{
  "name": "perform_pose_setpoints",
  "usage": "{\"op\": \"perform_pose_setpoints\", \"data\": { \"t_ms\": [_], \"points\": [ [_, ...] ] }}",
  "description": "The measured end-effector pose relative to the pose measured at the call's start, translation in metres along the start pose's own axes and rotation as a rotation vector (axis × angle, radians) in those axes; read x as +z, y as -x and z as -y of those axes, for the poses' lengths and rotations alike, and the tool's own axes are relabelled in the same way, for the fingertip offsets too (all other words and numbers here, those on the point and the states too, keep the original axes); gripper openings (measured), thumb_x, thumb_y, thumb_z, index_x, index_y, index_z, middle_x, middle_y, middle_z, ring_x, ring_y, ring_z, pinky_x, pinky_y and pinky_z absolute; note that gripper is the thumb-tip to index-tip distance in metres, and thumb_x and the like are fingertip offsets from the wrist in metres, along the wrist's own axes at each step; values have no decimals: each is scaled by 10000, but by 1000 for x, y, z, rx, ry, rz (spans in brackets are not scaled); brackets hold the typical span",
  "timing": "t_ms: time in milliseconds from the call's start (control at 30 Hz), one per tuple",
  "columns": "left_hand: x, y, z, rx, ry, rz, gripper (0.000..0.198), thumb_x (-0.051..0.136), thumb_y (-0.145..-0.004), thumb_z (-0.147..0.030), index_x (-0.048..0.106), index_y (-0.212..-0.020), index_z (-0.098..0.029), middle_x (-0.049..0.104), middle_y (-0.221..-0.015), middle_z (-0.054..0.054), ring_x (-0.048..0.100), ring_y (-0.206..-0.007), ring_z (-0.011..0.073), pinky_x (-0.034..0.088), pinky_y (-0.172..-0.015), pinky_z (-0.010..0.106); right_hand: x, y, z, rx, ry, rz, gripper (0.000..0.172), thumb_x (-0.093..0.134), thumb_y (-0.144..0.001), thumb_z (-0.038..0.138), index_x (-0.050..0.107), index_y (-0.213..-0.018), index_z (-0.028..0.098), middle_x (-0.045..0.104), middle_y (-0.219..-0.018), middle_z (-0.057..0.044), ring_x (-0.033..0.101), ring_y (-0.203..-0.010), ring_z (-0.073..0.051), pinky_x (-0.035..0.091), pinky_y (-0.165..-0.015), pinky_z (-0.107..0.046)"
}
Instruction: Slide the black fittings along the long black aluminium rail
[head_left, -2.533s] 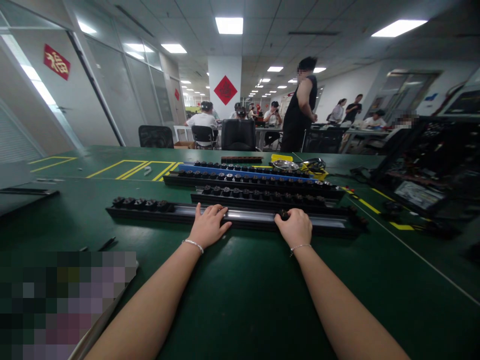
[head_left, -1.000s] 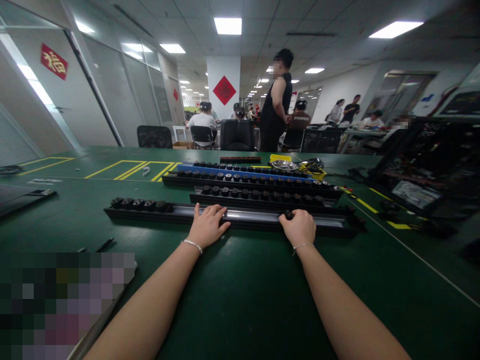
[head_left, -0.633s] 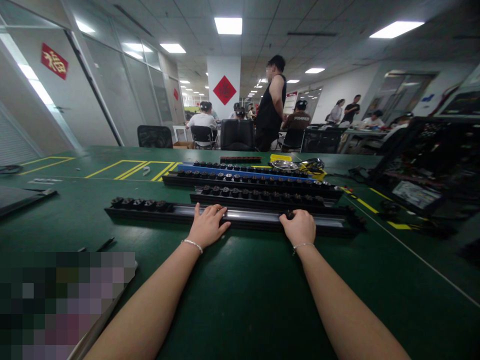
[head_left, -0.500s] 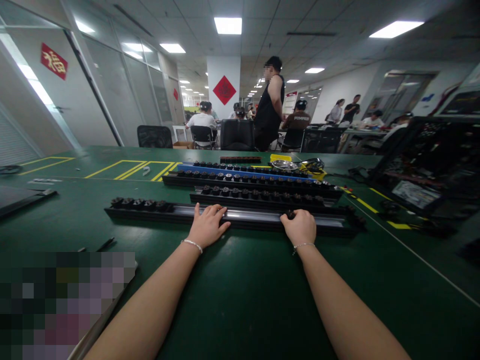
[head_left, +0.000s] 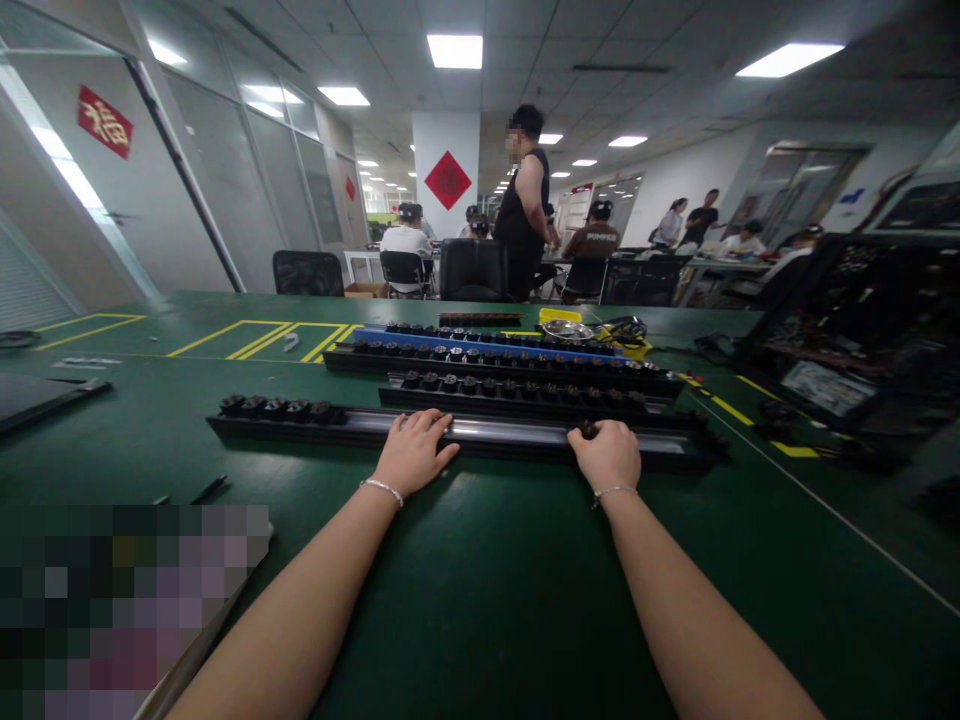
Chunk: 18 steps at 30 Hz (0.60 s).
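A long black rail with a shiny inner channel lies crosswise before me. Several black round roller-like pieces sit in its left end. My left hand rests on the rail left of its middle, fingers spread and holding nothing. Farther right, my right hand is closed over the channel, its fingers round a small black piece that is mostly hidden. More dark pieces are at the rail's right end, too blurred to make out.
Behind lie a shorter black rail, another black rail and a blue rail, all bearing rows of round pieces. A metal dish stands beyond. An open black case is at right. A person stands past the table.
My right hand has shifted slightly to the right along the rail with the black piece. My left hand stays put. The standing person has moved left.
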<state>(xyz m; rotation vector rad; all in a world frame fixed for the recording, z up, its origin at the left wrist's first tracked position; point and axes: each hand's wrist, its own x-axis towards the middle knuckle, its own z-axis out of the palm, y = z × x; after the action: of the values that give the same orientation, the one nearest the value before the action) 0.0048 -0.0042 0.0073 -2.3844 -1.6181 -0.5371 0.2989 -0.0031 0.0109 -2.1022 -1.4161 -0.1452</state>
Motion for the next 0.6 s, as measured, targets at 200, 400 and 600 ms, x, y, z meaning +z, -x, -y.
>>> {"op": "perform_pose_setpoints", "data": {
  "t_ms": [200,400,600],
  "points": [
    [-1,0,0,-1,5,6,467,419,-875,-481,500,-1288,-277,543,-1287,58,479,-1185,250,318,-1031,450,-1,-1,-4,35,11,-52,383,510,-717,400,665,-907,106,629,-956,-162,538,-898,-270,403,-769,-356],
    [0,0,1,2,3,7,473,409,-880,-481,495,-1286,-253,539,-1295,63,475,-1186,246,318,-1028,457,-5,-4,-10,66,3,-33,353,511,-707,399,673,-850,119,628,-914,-155,544,-872,-270,408,-739,-354],
    [-1,-1,0,12,5,8,475,411,-881,-478,496,-1285,-242,539,-1294,61,473,-1185,244,320,-1028,453,-9,-5,-13,80,29,-40,385,505,-714,400,675,-898,108,626,-936,-165,540,-899,-277,405,-768,-367]
  ]
}}
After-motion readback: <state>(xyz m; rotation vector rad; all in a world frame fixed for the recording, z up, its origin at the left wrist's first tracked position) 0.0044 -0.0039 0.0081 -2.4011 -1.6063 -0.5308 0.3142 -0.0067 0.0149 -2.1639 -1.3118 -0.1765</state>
